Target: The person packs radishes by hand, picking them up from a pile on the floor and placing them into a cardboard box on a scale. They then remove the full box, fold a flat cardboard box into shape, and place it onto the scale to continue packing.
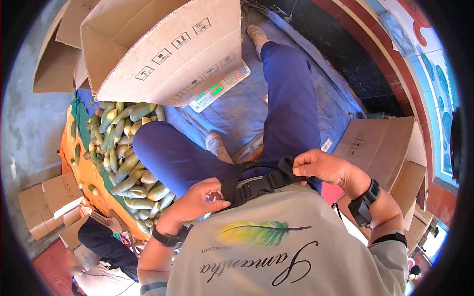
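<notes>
Both hands pinched on webbing from my end: the left hand (198,197) has thumb and curled fingers closed at one side of a black webbing belt (280,178), and the right hand (327,166) nips the other side between thumb and bent fingers. Pads partly hidden by strap, so can't tell how hard either squeezes. Belt lies between the hands, across the waist, along the hem of a beige T-shirt with a green-and-yellow feather print (256,233). Its black plastic buckle (258,186) sits between the two grips, nearer neither by much, with no finger on it. Strap stands up in a loop just beside each grip. Pose: elbows bent and out, forearms running up from the lower corners of the view, wrists turned in so the hands face each other; right is slightly farther forward. Black wristband (167,239) on left, chunky black wrist device (363,209) on right. Below the hands, navy trousers (291,98), knees apart, over a blue tarp (242,111). Beside the left leg I have a heap of green-yellow elongated vegetables (131,170); ahead, a large brown cardboard box (197,37) over a scale with green displays (217,91).
</notes>
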A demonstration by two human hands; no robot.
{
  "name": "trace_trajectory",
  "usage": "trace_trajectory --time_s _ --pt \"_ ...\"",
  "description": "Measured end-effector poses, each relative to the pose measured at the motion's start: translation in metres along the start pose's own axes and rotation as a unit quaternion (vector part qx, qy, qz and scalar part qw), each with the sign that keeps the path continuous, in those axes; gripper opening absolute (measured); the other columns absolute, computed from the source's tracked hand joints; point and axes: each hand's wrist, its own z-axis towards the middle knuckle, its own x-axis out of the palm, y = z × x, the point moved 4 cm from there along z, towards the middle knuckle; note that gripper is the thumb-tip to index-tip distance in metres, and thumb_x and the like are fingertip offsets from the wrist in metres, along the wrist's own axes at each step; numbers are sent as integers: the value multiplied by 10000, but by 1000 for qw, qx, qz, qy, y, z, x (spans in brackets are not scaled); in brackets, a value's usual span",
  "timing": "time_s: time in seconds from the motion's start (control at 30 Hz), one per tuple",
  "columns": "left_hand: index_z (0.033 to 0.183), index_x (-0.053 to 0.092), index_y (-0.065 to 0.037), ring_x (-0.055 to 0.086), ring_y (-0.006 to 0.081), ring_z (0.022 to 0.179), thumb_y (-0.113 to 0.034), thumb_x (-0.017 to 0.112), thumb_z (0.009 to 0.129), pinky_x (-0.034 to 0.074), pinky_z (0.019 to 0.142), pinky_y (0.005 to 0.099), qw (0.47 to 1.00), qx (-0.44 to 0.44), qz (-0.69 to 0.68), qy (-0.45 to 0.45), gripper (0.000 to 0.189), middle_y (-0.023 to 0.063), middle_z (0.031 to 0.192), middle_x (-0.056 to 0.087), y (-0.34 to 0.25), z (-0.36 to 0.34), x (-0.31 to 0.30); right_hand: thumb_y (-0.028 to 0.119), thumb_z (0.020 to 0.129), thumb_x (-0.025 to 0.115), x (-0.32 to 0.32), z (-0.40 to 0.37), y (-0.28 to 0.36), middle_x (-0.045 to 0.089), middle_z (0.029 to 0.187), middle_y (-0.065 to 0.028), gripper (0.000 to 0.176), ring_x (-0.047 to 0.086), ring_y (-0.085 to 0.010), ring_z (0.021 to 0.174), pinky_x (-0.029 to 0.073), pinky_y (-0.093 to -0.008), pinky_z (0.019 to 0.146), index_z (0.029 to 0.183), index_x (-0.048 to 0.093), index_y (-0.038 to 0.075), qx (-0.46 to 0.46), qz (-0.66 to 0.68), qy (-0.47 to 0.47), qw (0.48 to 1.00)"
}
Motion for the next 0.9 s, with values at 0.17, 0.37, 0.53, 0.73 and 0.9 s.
trace_trajectory --time_s 0.17,0.37,0.53,0.73,0.9 --pt "922 542 -35 525 156 788 -165 727 727 421 663 273 981 105 133 -95 299 47 898 487 -32 10 -11 153 864 580 4 0 1 560 733 17 159 513 -67 675 447 -224 630 803 607 9 0 14 -13 1000" --pt "944 557 -55 531 229 828 -152 726 684 426 697 311 930 209 271 -137 325 81 912 508 -82 37 -4 151 859 580 6 1 0 554 722 17 158 508 -69 661 446 -226 624 796 608 9 -6 15 -23 1000" --pt "900 580 -1 538 286 812 -272 736 685 436 695 347 913 252 318 27 379 116 824 540 -68 65 33 153 847 583 10 2 3 541 682 18 158 500 -70 637 390 -216 585 784 611 11 -9 -25 -9 1000" --pt "826 567 24 529 227 737 -298 717 718 428 636 327 956 167 238 37 371 125 780 520 -67 82 41 158 859 565 8 3 -1 558 690 14 166 496 -63 649 374 -214 584 771 613 26 -2 -11 -15 1000" --pt "832 569 33 522 211 739 -291 689 756 426 643 318 970 126 201 61 353 116 779 517 -67 83 36 177 874 545 6 2 -2 591 742 3 160 519 -61 695 374 -211 606 829 609 38 13 -2 23 1000"
